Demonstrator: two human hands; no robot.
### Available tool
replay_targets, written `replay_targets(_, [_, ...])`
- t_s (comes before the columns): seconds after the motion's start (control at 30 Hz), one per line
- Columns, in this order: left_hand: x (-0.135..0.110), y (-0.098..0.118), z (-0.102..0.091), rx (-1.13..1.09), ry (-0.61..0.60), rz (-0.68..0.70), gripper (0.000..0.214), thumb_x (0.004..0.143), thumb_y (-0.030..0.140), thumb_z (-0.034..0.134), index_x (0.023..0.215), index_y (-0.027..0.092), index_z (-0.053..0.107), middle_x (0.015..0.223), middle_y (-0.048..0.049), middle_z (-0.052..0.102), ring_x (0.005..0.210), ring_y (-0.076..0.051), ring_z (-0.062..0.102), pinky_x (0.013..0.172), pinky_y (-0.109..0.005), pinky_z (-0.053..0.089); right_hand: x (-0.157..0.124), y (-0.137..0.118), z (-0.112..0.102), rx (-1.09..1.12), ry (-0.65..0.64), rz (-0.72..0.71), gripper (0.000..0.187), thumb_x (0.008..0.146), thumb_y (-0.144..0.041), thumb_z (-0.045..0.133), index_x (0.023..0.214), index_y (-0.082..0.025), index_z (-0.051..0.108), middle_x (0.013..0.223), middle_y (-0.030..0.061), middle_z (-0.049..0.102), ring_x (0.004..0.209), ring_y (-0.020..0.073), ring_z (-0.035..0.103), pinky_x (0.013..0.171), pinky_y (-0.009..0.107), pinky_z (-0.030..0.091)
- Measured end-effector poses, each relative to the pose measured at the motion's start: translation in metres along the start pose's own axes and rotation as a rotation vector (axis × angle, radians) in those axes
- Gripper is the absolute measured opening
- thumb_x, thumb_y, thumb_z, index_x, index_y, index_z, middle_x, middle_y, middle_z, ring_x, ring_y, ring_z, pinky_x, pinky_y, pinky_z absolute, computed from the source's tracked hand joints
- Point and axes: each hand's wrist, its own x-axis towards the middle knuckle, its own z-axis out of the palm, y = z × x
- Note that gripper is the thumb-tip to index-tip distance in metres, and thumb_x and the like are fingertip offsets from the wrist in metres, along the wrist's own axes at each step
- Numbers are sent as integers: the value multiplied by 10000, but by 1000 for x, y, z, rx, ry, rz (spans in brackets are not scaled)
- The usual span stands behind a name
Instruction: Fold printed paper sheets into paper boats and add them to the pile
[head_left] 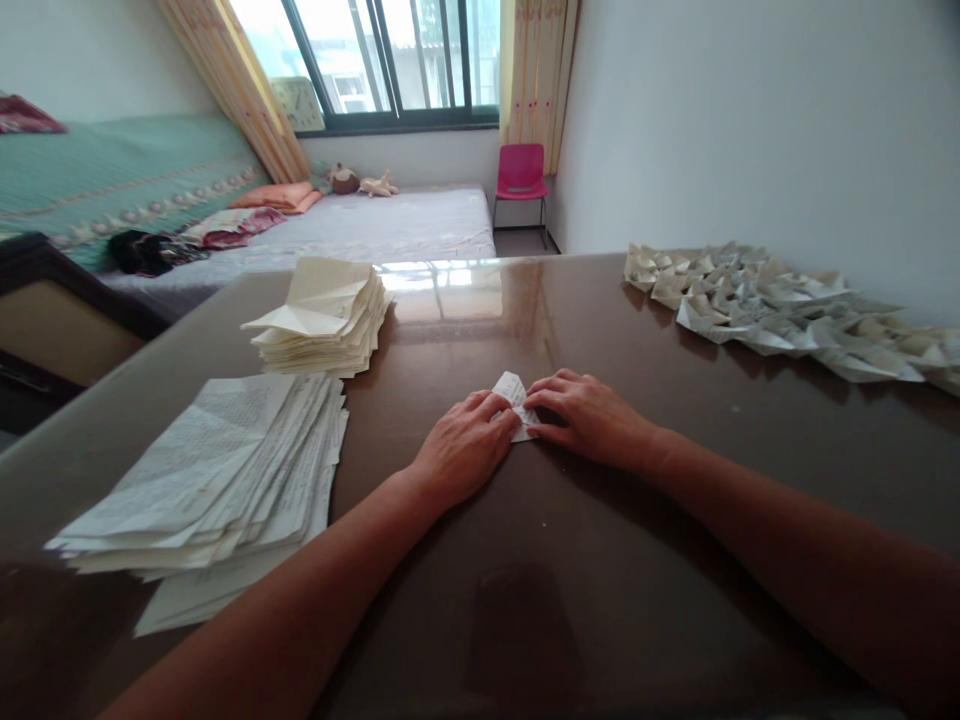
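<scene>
A small piece of folded printed paper (509, 384) lies on the brown glossy table, partly covered by my fingers. My left hand (461, 448) grips its left side, fingers bent and pressed together over it. From the right, my right hand (592, 418) holds the other edge between thumb and curved fingertips. Left of my hands lies a stack of printed sheets (217, 450) with creases across the top one. Behind that stack sits a thicker pile of cream paper (322, 310). Many folded paper pieces (765, 300) stand in rows at the table's far right.
The table (600, 600) has a shiny surface that reflects the window (397, 60). Past its far edge are a bed (420, 220) and a pink chair (520, 175). A white wall (750, 120) runs along the right, and a dark wooden furniture piece (60, 310) stands at the left.
</scene>
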Motion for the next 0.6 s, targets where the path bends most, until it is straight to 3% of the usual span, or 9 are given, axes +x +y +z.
replay_targets(0.2, [0,0,-1,59,-41,-47,240,965,284,397,1073,223,602,1086,-63,589,1043,-213,509,853,-356,459,0,1,-6,11,-67,-37,370,793,-497,668,1068,-249,672,1124,69,671,1028,257,566,900,407,445])
replay_targets(0.37, [-2,-1,-6,51,-46,-49,249,966,306,398,1032,218,621,1036,-61,608,996,-202,525,838,-345,461,0,0,-7,28,-82,-104,251,867,-374,606,1076,-251,668,1165,66,655,1041,237,556,918,399,438])
replay_targets(0.47, [-5,-6,-10,3,-31,-43,246,959,310,415,1034,211,628,1090,-67,614,1066,-202,524,908,-355,457,1,-1,-9,76,-136,-230,246,893,-302,570,1122,-261,648,1198,45,647,1069,220,539,937,382,429])
replay_targets(0.6, [-7,-16,-8,-60,-43,-11,338,948,334,444,1251,218,541,1311,-72,550,1283,-218,426,1069,-403,378,1,-3,-8,115,-162,-286,281,906,-272,554,1179,-256,621,1183,31,654,1081,214,518,958,371,419])
